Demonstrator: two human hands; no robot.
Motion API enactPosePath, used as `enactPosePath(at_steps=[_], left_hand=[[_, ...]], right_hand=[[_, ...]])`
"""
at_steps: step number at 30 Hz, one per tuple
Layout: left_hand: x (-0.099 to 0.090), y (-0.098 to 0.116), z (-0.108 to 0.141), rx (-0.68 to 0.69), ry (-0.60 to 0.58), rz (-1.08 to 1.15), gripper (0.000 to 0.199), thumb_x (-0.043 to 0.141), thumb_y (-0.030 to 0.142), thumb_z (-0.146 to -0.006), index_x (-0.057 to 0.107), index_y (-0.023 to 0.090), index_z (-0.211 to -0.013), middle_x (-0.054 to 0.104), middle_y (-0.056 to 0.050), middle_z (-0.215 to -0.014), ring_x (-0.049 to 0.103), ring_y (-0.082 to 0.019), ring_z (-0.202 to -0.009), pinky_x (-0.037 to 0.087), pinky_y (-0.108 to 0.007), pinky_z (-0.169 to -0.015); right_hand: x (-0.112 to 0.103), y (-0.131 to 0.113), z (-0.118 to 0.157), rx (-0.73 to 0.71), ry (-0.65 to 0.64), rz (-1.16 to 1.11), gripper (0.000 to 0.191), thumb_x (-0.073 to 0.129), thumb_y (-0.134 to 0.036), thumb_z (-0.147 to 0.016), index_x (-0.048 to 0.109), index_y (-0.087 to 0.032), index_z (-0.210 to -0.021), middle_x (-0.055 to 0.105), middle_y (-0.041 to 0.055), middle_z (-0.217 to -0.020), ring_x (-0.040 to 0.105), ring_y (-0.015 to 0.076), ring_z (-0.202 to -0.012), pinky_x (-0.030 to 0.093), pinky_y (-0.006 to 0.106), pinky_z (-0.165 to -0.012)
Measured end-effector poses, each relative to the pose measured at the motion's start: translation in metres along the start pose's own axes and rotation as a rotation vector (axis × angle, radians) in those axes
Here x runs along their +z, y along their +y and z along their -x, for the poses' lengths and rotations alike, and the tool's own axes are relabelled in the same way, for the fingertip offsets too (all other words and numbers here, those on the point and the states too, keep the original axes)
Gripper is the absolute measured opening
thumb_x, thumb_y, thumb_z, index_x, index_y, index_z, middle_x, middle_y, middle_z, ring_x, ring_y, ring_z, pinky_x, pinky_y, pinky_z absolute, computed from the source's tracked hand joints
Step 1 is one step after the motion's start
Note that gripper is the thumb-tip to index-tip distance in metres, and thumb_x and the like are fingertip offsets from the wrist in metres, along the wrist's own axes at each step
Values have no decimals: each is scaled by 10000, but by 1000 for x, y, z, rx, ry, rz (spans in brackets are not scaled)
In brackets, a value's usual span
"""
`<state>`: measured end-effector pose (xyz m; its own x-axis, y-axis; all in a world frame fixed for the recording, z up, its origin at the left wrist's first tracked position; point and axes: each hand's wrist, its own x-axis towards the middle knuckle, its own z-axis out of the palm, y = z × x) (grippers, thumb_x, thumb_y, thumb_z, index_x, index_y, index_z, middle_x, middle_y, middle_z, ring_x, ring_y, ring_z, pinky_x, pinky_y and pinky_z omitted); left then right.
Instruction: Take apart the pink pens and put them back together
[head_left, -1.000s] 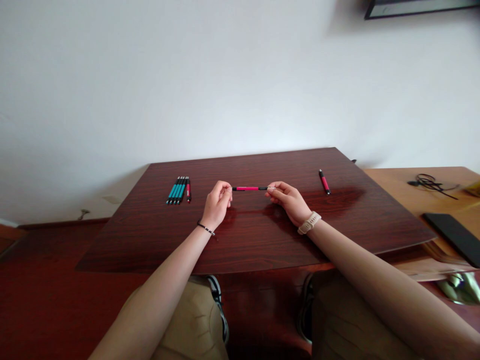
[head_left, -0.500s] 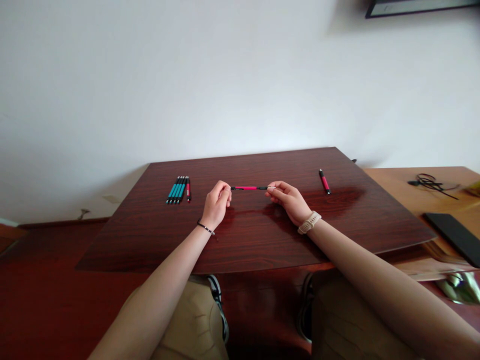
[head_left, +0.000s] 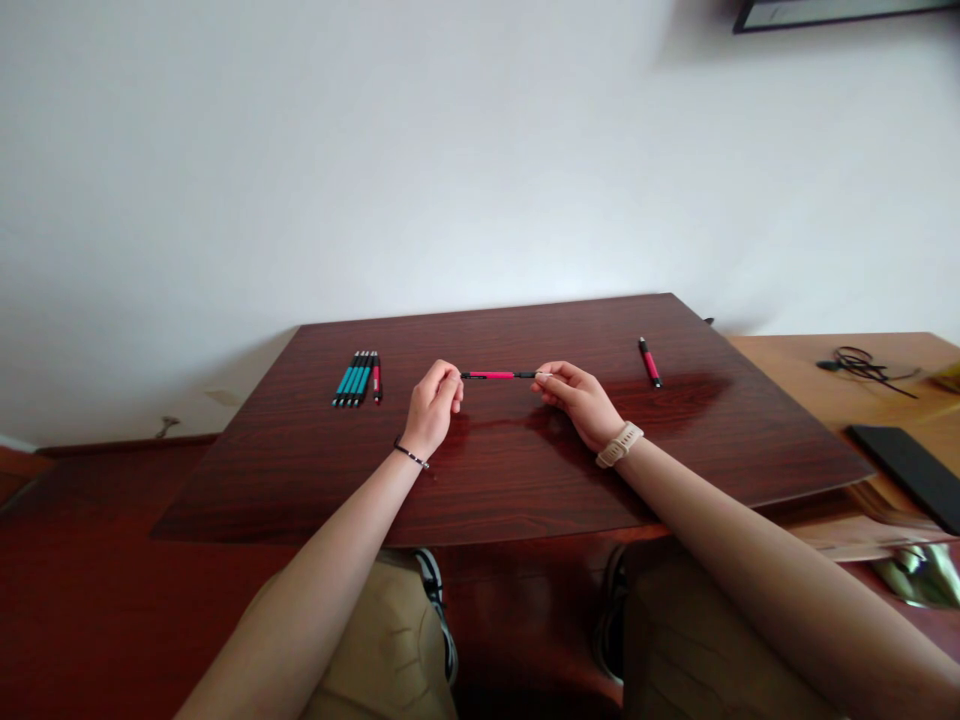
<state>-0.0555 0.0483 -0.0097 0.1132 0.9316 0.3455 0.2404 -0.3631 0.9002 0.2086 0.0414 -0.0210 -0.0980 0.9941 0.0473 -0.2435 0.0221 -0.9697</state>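
A pink and black pen [head_left: 492, 376] is stretched level between my two hands, above the middle of the dark wood table [head_left: 510, 480]. My left hand [head_left: 435, 400] pinches its left end. At the other end, the fingertips of my right hand [head_left: 568, 391] are closed on the pen's tip, where a thin pale bit shows. Left of my hands, several teal and black pens [head_left: 352, 380] lie side by side, with one pink pen [head_left: 376, 378] at the right of the row. Another pink pen [head_left: 650, 364] lies alone on the right side of the table.
A lighter wooden table [head_left: 795, 365] adjoins on the right, carrying a coiled black cable [head_left: 862, 366] and a flat black object [head_left: 904, 470]. Behind the tables rises a white wall [head_left: 480, 160]. A framed object [head_left: 840, 12] hangs at the upper right.
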Motion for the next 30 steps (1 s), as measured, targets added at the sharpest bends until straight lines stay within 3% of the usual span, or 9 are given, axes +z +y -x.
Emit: enactPosePath(at_steps=[30], left_hand=[[-5, -7, -4, -2, 160, 214, 338, 597, 469, -1032, 534, 211, -824, 560, 11, -714, 487, -107, -554, 351, -224, -494]], right_hand=[[3, -9, 2, 71, 71, -127, 385, 943, -486, -730, 714, -236, -912, 738, 3, -870, 590, 128, -714, 492, 269, -695]])
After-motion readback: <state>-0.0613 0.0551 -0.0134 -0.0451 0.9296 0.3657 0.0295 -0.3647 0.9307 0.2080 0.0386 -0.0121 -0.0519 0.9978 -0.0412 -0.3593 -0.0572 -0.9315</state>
